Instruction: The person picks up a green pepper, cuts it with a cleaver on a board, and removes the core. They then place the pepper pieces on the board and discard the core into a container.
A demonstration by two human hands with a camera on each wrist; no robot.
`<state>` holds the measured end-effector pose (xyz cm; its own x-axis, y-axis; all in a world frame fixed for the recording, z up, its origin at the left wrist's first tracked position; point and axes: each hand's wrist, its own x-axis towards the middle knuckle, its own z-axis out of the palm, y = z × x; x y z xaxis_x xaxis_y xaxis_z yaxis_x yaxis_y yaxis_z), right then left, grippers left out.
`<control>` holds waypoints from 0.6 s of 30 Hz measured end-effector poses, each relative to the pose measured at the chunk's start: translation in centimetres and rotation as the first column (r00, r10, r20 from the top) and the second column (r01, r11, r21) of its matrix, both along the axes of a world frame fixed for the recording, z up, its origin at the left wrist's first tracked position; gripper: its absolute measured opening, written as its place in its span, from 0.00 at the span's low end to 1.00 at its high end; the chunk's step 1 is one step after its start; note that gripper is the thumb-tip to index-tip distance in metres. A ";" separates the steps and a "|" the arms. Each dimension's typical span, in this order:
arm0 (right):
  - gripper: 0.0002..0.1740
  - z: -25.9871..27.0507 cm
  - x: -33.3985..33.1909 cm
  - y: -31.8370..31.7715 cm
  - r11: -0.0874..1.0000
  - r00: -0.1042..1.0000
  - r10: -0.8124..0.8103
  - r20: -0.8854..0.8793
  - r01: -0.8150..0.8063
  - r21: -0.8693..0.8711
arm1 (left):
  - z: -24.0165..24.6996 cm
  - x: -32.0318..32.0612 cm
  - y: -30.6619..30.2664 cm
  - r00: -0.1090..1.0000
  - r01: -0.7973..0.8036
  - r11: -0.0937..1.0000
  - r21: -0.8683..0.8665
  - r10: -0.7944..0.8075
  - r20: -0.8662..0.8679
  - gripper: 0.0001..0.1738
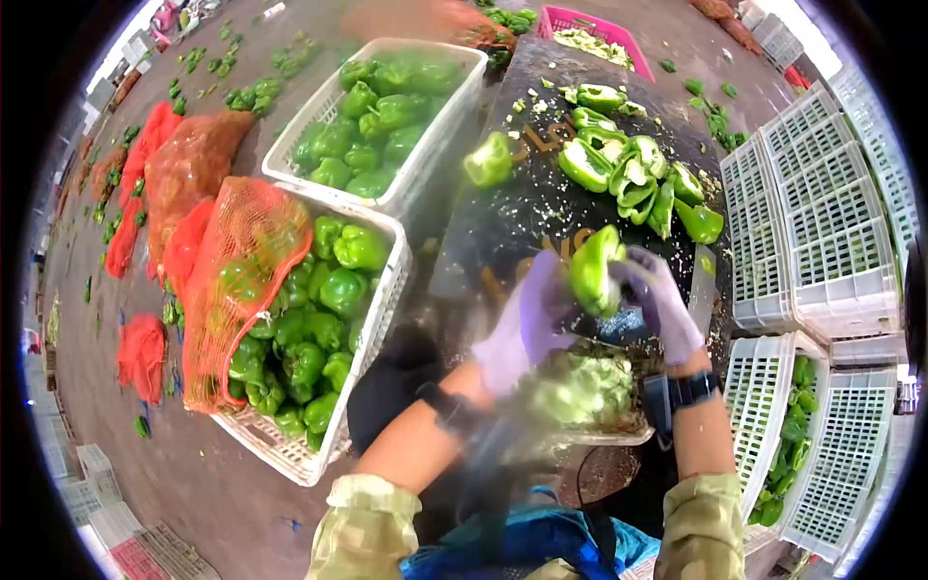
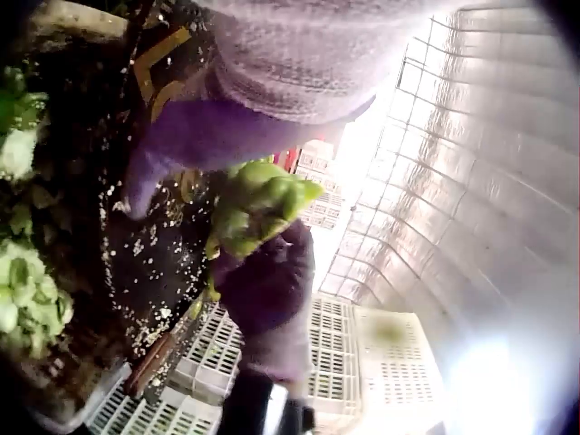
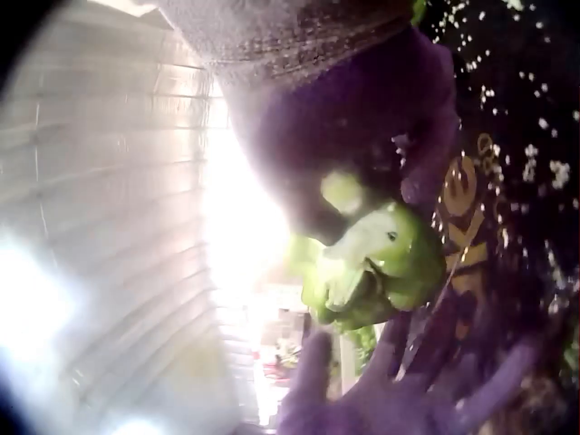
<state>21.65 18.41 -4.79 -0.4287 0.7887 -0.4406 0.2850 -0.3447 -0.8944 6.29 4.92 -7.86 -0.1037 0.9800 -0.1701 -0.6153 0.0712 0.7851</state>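
A cut green bell pepper (image 1: 593,274) is up over the dark board (image 1: 464,242), its pale inside showing in the right wrist view. My right hand (image 1: 665,302), in a purple-palmed glove, pinches it from the right between fingers and thumb. On its other side is my left hand (image 1: 522,324), gloved alike, with fingers extended and spread near the pepper in the right wrist view. Several cut pepper pieces (image 1: 633,174) lie in a heap farther up the board. A single pepper piece (image 1: 488,159) sits at its left. Below the hands, pale pepper scraps (image 1: 580,387) fill a container.
Two white crates, one far (image 1: 472,72) and one near (image 1: 389,275), hold whole peppers at left; red mesh netting (image 1: 242,280) drapes over the near one. A knife (image 1: 703,290) lies along the board's right edge. Stacked crates (image 1: 822,193) stand right, a pink crate (image 1: 633,48) behind.
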 end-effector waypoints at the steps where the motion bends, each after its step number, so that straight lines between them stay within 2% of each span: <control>1: 0.20 1.0 0.1 -1.8 0.998 0.998 0.062 0.029 -0.062 0.004 | 0.0 0.6 0.2 0.979 0.000 0.968 0.252 0.051 -0.196 0.30; 2: 0.21 1.5 0.4 -3.3 0.993 0.991 0.121 0.056 -0.122 0.006 | 0.2 1.0 0.3 0.953 0.115 0.983 0.142 -0.150 0.264 0.30; 3: 0.21 0.7 0.9 -4.7 0.968 0.989 0.091 -0.116 -0.061 0.243 | 0.4 1.3 0.4 0.713 0.221 0.975 -0.009 -0.155 0.684 0.29; 4: 0.22 1.7 1.3 -6.0 0.928 1.000 0.024 -0.019 -0.015 0.372 | 0.3 1.8 0.2 0.682 0.230 0.973 0.018 -0.174 0.711 0.29; 6: 0.23 5.1 2.6 -8.9 0.782 0.980 0.097 0.174 -0.183 0.596 | 0.1 2.7 0.0 0.612 0.219 0.972 0.088 -0.207 0.763 0.28; 7: 0.24 5.4 2.9 -9.6 0.798 0.958 0.209 0.198 -0.283 0.532 | 0.1 2.6 -0.1 0.615 0.254 0.957 0.138 -0.270 0.741 0.27; 8: 0.25 4.9 3.3 -10.1 0.769 0.961 0.189 0.200 -0.272 0.579 | 0.1 2.6 -0.6 0.675 0.285 0.949 0.133 -0.298 0.675 0.28; 10: 0.26 5.3 3.6 -10.2 0.857 0.972 0.144 0.184 -0.216 0.469 | 1.6 2.2 -1.2 0.778 0.340 0.932 0.126 -0.353 0.520 0.28; 11: 0.27 5.2 3.8 -10.0 0.797 0.965 0.160 0.210 -0.252 0.549 | 1.8 2.4 -1.2 0.815 0.346 0.931 0.115 -0.359 0.454 0.29; 13: 0.27 4.9 3.7 -9.8 0.658 0.948 0.187 0.258 -0.316 0.684 | 1.4 2.3 -1.3 0.804 0.327 0.933 0.150 -0.358 0.475 0.29; 15: 0.28 5.9 3.1 -10.2 0.733 0.943 0.222 0.246 -0.328 0.596 | 2.1 2.0 -2.1 0.785 0.296 0.940 0.168 -0.340 0.519 0.30; 17: 0.27 6.7 2.4 -10.6 0.796 0.942 0.270 0.201 -0.336 0.504 | 2.2 1.6 -2.4 0.823 0.213 0.967 0.143 -0.256 0.508 0.29; 18: 0.28 6.8 2.4 -10.6 0.862 0.946 0.283 0.159 -0.324 0.390 | 2.2 1.4 -2.4 0.837 0.173 0.976 0.130 -0.216 0.503 0.29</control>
<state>24.05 7.83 1.99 -0.6492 0.7435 -0.1607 0.4052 0.1592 -0.9003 7.68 2.51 -5.66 0.1711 0.9828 -0.0697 -0.9102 0.1847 0.3707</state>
